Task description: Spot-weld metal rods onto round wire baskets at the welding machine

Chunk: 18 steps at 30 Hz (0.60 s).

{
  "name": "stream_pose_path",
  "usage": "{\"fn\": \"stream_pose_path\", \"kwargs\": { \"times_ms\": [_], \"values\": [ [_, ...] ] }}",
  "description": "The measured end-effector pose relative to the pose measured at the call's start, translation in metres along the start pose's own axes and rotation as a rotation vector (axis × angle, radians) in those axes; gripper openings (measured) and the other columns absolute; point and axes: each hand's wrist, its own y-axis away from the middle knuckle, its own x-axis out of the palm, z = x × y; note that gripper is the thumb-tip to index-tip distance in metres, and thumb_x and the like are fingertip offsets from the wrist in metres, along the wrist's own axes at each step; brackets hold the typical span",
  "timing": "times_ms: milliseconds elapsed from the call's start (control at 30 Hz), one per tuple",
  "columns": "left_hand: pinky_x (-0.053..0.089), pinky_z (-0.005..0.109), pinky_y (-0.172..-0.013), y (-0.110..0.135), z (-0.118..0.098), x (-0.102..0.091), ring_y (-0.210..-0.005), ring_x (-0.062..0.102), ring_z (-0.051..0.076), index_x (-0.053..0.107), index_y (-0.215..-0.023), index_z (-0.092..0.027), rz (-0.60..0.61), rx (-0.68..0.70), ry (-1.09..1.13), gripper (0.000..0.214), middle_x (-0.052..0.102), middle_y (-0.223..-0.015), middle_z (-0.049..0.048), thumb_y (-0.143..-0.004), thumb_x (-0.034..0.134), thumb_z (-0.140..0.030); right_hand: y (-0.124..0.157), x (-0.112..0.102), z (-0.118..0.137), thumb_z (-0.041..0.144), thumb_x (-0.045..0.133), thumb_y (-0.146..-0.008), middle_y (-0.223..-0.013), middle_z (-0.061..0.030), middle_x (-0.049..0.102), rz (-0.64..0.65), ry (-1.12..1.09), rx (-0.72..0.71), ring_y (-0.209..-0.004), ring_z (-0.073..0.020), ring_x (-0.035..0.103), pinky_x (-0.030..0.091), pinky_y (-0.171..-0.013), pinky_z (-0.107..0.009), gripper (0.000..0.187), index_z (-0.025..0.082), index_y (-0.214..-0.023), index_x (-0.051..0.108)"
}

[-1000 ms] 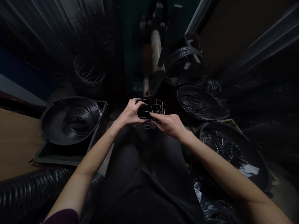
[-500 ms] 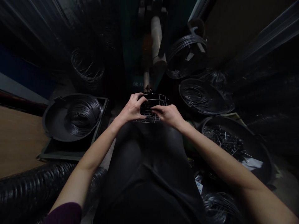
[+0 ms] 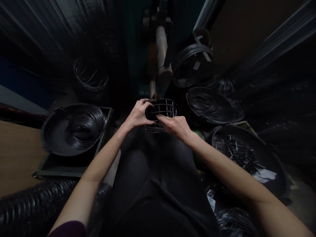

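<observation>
A round wire basket [image 3: 168,107] of thin metal rods sits at the front of a machine, just below its lower electrode-like rod [image 3: 152,87]. My left hand [image 3: 139,114] grips the basket's left side, thumb below and fingers curved over the top. From the right, my right hand [image 3: 176,126] reaches in with fingers pressed together against the wires near the basket's middle. Whether those fingertips pinch a separate small piece is too dark to tell. The basket's near and left parts are partly hidden by my hands.
On the left, a dark pan [image 3: 55,131] holds wire rings [image 3: 86,126]. To the right are a pan of wire rings [image 3: 203,103] and a pan [image 3: 278,164] of short metal pieces [image 3: 234,151]. A thick pale cylinder [image 3: 161,46] juts from the machine overhead.
The view has shifted slightly, so the surroundings sit a little lower and to the left. My right hand has moved slightly lower against the basket; my left keeps its grip.
</observation>
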Motion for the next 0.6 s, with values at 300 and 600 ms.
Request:
{"fn": "stream_pose_path", "kwargs": {
  "times_ms": [300, 600],
  "values": [
    [0.046, 0.049, -0.106, -0.016, 0.011, -0.004, -0.125, 0.05, 0.032, 0.061, -0.113, -0.019, -0.003, 0.026, 0.003, 0.065, 0.052, -0.133, 0.0109, -0.056, 0.089, -0.03, -0.015, -0.001, -0.014, 0.028, 0.035, -0.101, -0.127, 0.0025, 0.067, -0.077, 0.004, -0.01, -0.083, -0.0176, 0.072, 0.036, -0.053, -0.028, 0.041, 0.032, -0.131, 0.061],
    [0.045, 0.047, -0.105, -0.023, 0.017, -0.007, -0.122, 0.053, 0.031, 0.061, -0.111, -0.019, 0.026, 0.029, -0.011, 0.063, 0.055, -0.129, 0.0107, -0.057, 0.088, -0.033, -0.023, -0.002, -0.017, 0.03, 0.038, -0.1, -0.119, -0.0015, 0.072, -0.082, -0.022, -0.001, -0.083, -0.0172, 0.071, 0.036, -0.055, -0.025, 0.038, 0.03, -0.13, 0.063]
  ]
}}
